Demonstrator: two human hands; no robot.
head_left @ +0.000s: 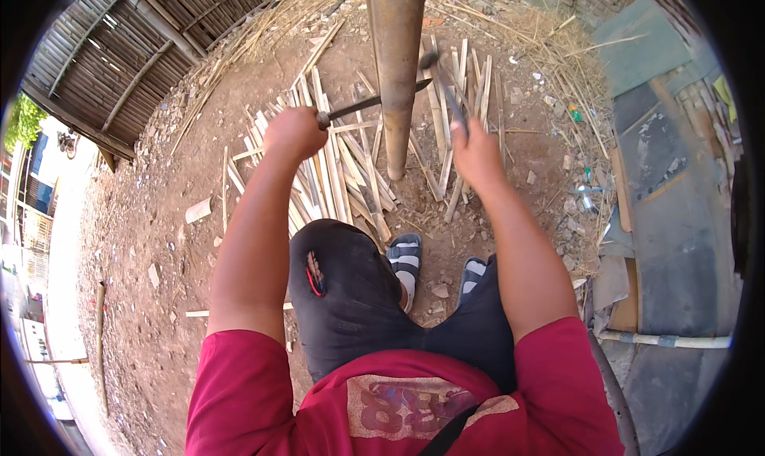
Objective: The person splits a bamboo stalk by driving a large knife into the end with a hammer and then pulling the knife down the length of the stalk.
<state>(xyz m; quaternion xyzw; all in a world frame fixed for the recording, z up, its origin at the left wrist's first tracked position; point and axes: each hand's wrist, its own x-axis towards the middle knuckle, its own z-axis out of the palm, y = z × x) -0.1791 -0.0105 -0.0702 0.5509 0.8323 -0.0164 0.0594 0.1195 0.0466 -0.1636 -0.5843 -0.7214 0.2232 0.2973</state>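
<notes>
An upright bamboo pole (396, 50) stands in front of me, its lower end near the ground and its top beyond the upper edge of the view. My left hand (295, 134) is wrapped round the handle of a long machete (356, 107). The blade crosses the pole, and its tip shows on the far right side; whether it is sunk in or passes behind, I cannot tell. In my right hand (478, 152) is a hammer (451, 97) with a dark rounded head, raised just right of the pole near the blade's tip.
Split bamboo strips (323, 181) lie in a pile on the dirt between my feet and the pole, with more strips (441, 125) to its right. Dark sheets (669, 217) lie along the right side. A slatted bamboo wall (119, 66) stands at far left.
</notes>
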